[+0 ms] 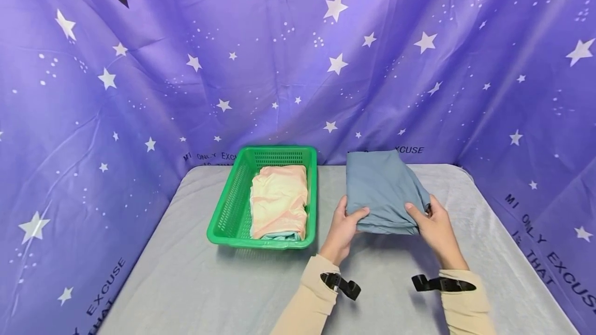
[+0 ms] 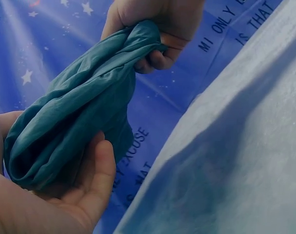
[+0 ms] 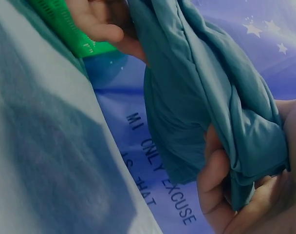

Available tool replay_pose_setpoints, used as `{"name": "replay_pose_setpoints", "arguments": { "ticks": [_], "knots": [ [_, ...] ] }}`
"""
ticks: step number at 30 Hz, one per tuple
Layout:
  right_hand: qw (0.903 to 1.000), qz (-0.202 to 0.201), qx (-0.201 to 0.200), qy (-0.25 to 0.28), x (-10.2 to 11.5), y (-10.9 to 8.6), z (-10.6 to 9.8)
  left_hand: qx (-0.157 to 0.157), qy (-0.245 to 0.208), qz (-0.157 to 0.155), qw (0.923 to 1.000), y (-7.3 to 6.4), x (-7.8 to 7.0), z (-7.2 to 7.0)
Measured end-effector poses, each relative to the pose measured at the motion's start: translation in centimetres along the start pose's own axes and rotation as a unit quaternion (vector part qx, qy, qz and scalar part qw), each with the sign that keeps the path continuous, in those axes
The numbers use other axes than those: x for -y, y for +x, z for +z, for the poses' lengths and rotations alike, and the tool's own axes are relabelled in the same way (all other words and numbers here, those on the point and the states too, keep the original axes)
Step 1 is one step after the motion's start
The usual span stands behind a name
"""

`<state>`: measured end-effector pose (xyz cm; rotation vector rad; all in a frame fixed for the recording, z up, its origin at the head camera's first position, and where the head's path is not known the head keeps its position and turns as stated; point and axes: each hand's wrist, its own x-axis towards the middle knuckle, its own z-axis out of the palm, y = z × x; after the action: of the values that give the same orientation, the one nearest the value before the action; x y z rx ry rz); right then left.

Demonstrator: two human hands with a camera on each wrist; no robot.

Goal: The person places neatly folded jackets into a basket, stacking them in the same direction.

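Note:
A folded blue-grey piece of clothing [image 1: 384, 185] is held up over the table, its shadow falling below. At its near left corner my left hand [image 1: 341, 229] grips it, thumb on top and fingers underneath. My right hand [image 1: 437, 231] grips the near right corner the same way. In the left wrist view the folded layers of the cloth [image 2: 65, 122] show edge-on between both hands. The right wrist view shows my right hand's fingers [image 3: 213, 180] curled under the cloth [image 3: 187, 97]. Which garment it is, I cannot tell.
Left of the hands, a green plastic basket [image 1: 311, 200] stands on the grey cloth-covered table [image 1: 186, 273]. Inside lies a folded pale pink garment [image 1: 279, 195] over a light teal one [image 1: 281, 235]. A purple star-patterned curtain [image 1: 279, 66] encloses the table's back and sides.

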<state>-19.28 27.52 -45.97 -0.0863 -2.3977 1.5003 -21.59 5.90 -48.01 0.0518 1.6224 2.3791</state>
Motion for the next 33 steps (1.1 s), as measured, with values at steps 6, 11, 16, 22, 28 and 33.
{"name": "replay_pose_setpoints", "arguments": {
  "ticks": [6, 11, 16, 22, 28, 33],
  "knots": [
    [0.9999, -0.005, 0.011, 0.012, 1.0, 0.0, 0.7, -0.01, 0.018, 0.012, 0.9997, -0.6, -1.3, -0.6],
    [0.9991, -0.005, 0.029, 0.031, 1.5, 0.2, 1.3, -0.023, 0.03, 0.007, 0.9993, -1.2, -2.3, -1.2],
    [0.9979, -0.01, 0.039, 0.051, 2.0, 0.4, 1.8, -0.014, 0.019, -0.002, 0.9997, -1.4, -3.0, -1.9],
    [0.9954, -0.012, 0.06, 0.074, 2.8, 0.5, 2.4, -0.01, 0.008, 0.01, 0.9999, -1.7, -4.0, -2.7],
    [0.9942, -0.01, 0.071, 0.08, 3.6, 0.6, 2.9, -0.016, 0.006, 0.008, 0.9998, -2.1, -4.7, -3.4],
    [0.9921, -0.009, 0.085, 0.092, 4.3, 0.7, 3.5, -0.03, 0.022, 0.006, 0.9993, -2.4, -5.3, -4.0]
  ]
}}
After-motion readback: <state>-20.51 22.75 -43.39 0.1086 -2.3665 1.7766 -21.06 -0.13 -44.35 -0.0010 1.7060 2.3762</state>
